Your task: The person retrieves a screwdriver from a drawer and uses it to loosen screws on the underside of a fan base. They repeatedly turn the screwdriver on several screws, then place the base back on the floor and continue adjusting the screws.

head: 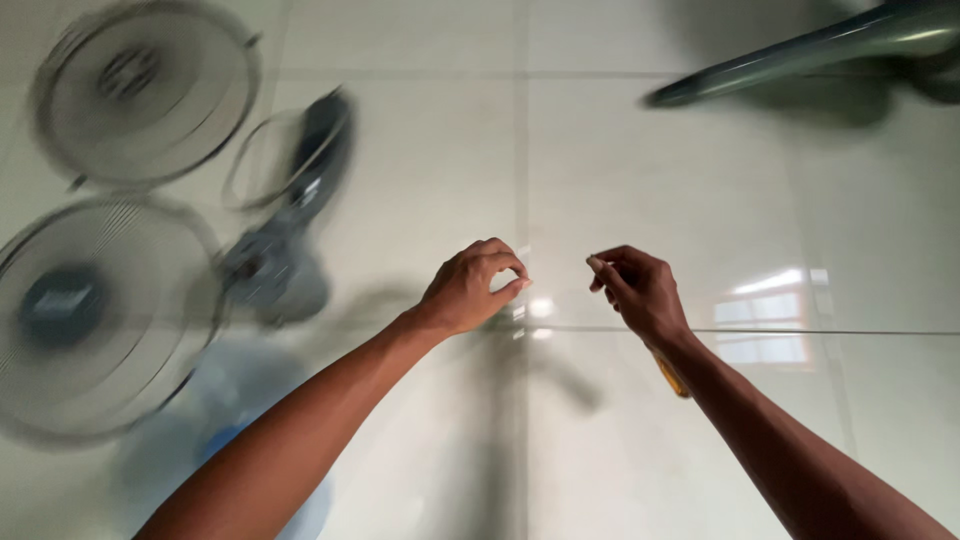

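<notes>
Right hand (pixel 645 292) grips a yellow-handled screwdriver (pixel 670 376); left hand (pixel 470 290) pinches something too small to identify, which could slip onto the tile floor (pixel 600 150) below.

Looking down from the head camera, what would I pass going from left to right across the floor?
Fan grille → fan motor → left hand → right hand, holding a yellow-handled tool → window glare → dark pole, far right at top.

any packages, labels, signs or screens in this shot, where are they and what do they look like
No package, sign or screen shows.
Possible label: a dark round hub plate at the centre of the lower fan grille, far left on the tiled floor; too blurred to be sure.
</notes>
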